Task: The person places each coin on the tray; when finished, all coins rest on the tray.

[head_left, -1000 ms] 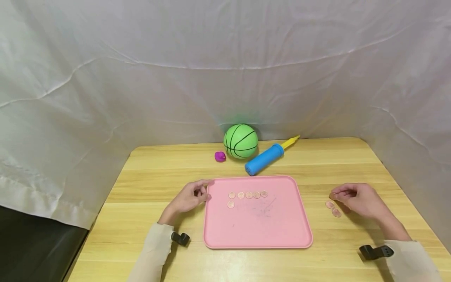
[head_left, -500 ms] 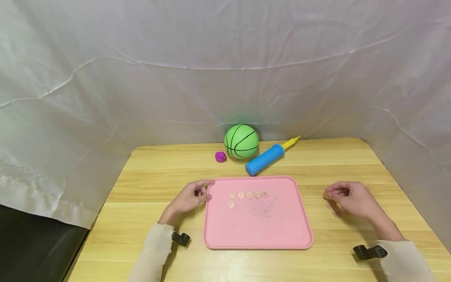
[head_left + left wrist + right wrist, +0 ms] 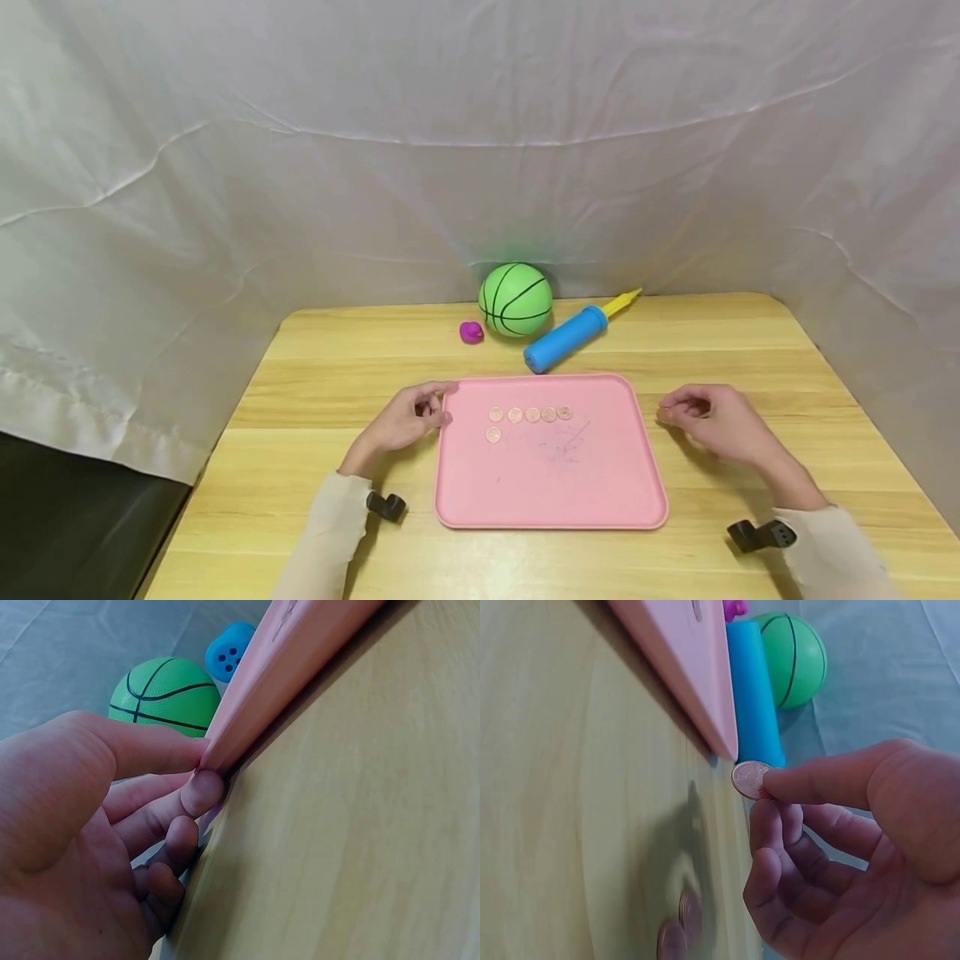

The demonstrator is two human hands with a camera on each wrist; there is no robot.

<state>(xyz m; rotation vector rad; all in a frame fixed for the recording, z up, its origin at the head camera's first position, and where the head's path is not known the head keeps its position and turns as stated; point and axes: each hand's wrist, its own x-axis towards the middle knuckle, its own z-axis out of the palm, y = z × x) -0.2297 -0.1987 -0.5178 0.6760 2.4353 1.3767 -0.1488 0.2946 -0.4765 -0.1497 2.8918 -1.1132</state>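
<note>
Coins, pink tray [image 3: 547, 500] and sundries on a wooden desk [image 3: 315, 350], two hands attending.
Beyond the tray: one green ball [image 3: 516, 300]; one blue pump [image 3: 566, 340], yellow nozzle; one small purple toy [image 3: 471, 332]. On the tray: six copper coins [image 3: 532, 415], five in a row, one below. Left hand [image 3: 397, 421]: gripping the tray's left edge. Right hand [image 3: 716, 421]: fingers curled, thumb pinching a single coin [image 3: 747, 780] at the fingertips, near the tray's right edge; two loose coins [image 3: 691, 911] on the desk beneath.
</note>
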